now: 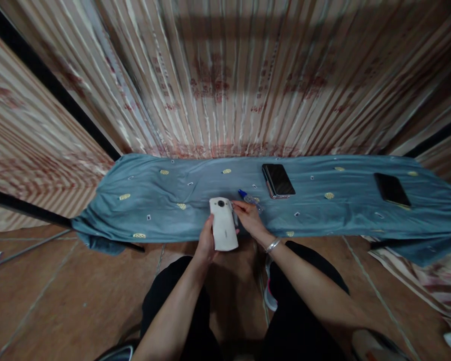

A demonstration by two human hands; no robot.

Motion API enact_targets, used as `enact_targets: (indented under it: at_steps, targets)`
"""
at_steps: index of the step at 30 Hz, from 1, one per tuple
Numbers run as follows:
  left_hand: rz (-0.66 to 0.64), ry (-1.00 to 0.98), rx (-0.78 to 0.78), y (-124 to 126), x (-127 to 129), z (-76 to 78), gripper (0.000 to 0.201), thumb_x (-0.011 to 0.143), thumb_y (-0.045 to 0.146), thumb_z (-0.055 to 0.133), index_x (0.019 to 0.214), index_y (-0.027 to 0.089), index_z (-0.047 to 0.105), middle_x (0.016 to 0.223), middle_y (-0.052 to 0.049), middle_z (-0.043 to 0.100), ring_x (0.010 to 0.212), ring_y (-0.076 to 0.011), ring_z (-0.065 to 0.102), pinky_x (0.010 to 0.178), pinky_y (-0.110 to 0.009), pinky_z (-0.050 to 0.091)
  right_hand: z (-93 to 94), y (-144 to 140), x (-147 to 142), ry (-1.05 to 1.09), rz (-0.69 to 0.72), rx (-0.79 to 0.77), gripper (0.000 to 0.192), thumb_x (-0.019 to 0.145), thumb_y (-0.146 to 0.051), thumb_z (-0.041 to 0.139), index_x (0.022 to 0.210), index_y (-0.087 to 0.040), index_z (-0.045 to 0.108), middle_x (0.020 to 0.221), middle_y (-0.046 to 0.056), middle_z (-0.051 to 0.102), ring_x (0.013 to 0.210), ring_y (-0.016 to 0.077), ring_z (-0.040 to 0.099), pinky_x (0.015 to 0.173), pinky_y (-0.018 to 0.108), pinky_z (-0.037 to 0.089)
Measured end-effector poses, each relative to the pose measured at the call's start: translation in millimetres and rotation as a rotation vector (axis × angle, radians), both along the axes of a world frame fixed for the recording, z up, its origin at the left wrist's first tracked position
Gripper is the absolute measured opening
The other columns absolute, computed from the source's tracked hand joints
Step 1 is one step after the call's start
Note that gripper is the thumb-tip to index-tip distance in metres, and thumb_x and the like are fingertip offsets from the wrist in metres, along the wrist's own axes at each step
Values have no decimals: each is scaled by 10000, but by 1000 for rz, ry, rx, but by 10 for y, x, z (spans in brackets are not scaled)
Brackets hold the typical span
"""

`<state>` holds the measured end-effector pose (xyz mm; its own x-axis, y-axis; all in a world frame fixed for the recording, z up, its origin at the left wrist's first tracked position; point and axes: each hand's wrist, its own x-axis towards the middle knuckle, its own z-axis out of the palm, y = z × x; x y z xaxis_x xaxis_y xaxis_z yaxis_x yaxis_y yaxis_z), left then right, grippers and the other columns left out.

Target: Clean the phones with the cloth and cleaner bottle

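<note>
Left hand (206,239): grips, with fingers closed round the sides, the white, rounded-rectangular smartphone (225,229), back face up. Extends over the front edge of the long, blue-green cloth-draped bench (203,193). Right hand (249,216): brings fingers narrowly together at the upper right side of the smartphone; cannot tell whether pinching a small part there. Wears a silver bangle (273,244) at the wrist. Just beyond: a small, clear item with a blue tip (251,198). Farther right: a stack of dark, glossy, rectangular devices (279,180). Well apart at far right: a flat, black, rectangular device (392,190).

Progress: smartphone already in hand; appears mid-handling at the side. Remaining: cannot be judged further.

Count: one white smartphone, one blue-tipped item, one stack (apparently at least two devices), one separate black device.
</note>
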<state>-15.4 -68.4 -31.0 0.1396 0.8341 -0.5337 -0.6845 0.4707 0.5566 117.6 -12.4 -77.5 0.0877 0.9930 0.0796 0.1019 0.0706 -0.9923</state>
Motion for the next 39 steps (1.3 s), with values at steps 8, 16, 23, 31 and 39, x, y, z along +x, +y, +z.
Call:
enact_targets:
  at_steps: [8,16,23,31,39]
  targets:
    - [-89,22,-8,-33,21,-47,492,984,380,380,1354,93,533,1046,-159,750,917,-265,732,790,-388,598,131,26,57,-267,-3,172,250,830,-223,517,881,-256,760,952,16,773,922,201,701,874,355,549]
    - [-169,143,3,-72,73,-120,483,977,372,391,1307,68,570,818,-129,758,629,-215,714,574,-310,577,243,-72,43,-501,39,316,277,903,-190,488,1024,-222,735,1122,68,745,1064,213,670,973,376,502]
    - [-168,199,24,-95,93,-128,419,977,350,411,1230,73,599,681,-82,723,548,-185,680,563,-289,562,286,-110,18,-600,136,449,316,932,-160,462,1115,-214,715,1151,70,728,1077,206,643,992,376,487]
    - [-103,157,18,-72,107,-185,392,967,378,440,1153,104,650,824,-97,753,770,-226,729,715,-325,592,293,-228,17,-768,257,562,422,952,-133,400,1303,-199,625,1335,105,628,1239,242,535,1054,447,477]
    - [-115,28,46,-73,92,-69,547,982,526,318,1251,163,627,948,-96,747,943,-248,711,807,-346,591,303,-303,20,-884,259,622,391,966,-141,426,1309,-125,613,1382,146,586,1290,262,488,1114,443,442]
